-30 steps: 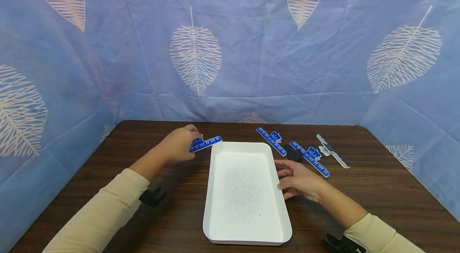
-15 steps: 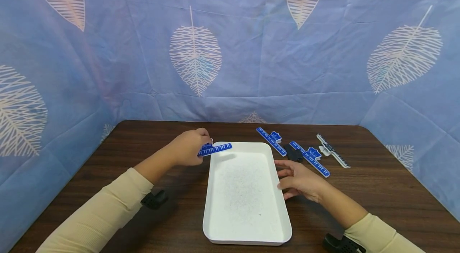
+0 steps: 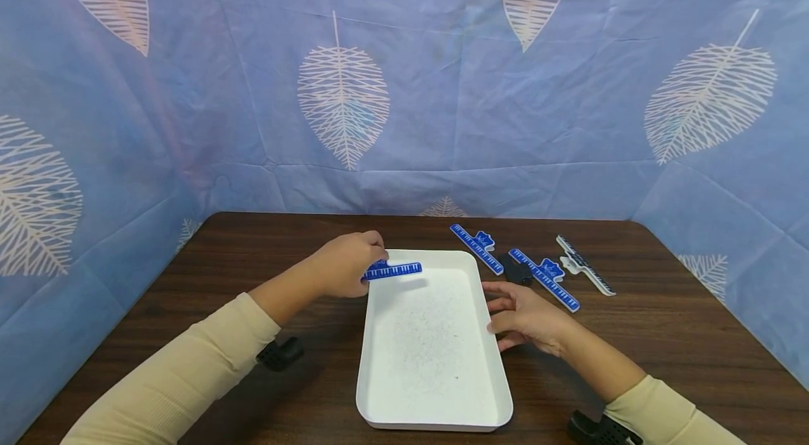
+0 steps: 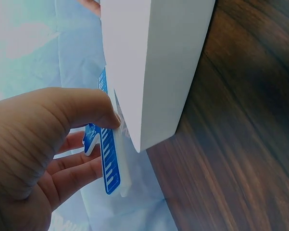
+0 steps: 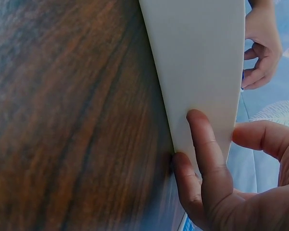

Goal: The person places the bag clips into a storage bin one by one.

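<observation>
My left hand pinches a blue clip with a white piano-key print, holding it by its handle side over the far left corner of the white tray. In the left wrist view the clip sits between thumb and fingers, its bar partly hidden behind the thumb. On the tray's right side rests my right hand. The right wrist view shows its fairly straight fingers against the outer wall and the thumb tip touching the rim.
Two more blue clips lie right of the tray's far end. A black clip lies between them, partly covered. Farther right is a white clip with black keys. A leaf-printed blue cloth hangs around the dark wooden table.
The left hand has carried the blue clip rightward and slightly nearer, from beside the tray's far left corner to over it. The right hand and tray have stayed put.
</observation>
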Action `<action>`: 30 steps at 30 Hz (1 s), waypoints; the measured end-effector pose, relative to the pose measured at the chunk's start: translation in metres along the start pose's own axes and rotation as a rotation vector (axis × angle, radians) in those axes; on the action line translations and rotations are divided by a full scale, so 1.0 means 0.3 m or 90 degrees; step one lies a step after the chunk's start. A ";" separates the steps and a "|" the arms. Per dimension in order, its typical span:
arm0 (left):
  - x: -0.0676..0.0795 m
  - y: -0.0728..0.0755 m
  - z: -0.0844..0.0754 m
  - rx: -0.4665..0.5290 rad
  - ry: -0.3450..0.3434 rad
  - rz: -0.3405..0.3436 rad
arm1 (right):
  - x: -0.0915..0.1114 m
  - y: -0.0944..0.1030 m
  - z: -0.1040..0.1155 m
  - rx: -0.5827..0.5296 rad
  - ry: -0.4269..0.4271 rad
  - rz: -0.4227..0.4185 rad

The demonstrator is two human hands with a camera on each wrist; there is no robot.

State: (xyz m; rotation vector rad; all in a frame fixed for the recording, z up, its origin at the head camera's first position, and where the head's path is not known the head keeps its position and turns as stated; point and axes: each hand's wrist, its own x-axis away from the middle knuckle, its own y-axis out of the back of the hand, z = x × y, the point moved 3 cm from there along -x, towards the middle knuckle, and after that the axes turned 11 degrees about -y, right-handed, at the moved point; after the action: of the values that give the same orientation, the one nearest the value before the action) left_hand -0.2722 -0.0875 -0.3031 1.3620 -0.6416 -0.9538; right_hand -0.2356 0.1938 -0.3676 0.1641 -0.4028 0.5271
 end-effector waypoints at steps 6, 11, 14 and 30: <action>-0.027 -0.005 -0.021 -0.019 -0.027 0.016 | -0.001 0.001 -0.002 -0.001 -0.005 -0.003; -0.052 0.000 -0.046 -0.024 -0.036 0.043 | 0.000 0.002 -0.005 0.006 -0.006 -0.003; -0.065 0.005 -0.061 -0.030 -0.046 0.055 | 0.000 0.002 -0.006 0.006 -0.007 -0.005; -0.126 -0.003 -0.093 -0.040 -0.042 0.131 | -0.004 0.002 -0.005 -0.003 -0.005 -0.008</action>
State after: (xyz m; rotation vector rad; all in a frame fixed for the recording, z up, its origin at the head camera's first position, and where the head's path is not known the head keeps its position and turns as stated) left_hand -0.2675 -0.0406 -0.3025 1.1874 -0.7801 -0.8488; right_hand -0.2364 0.1942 -0.3695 0.1639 -0.4097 0.5131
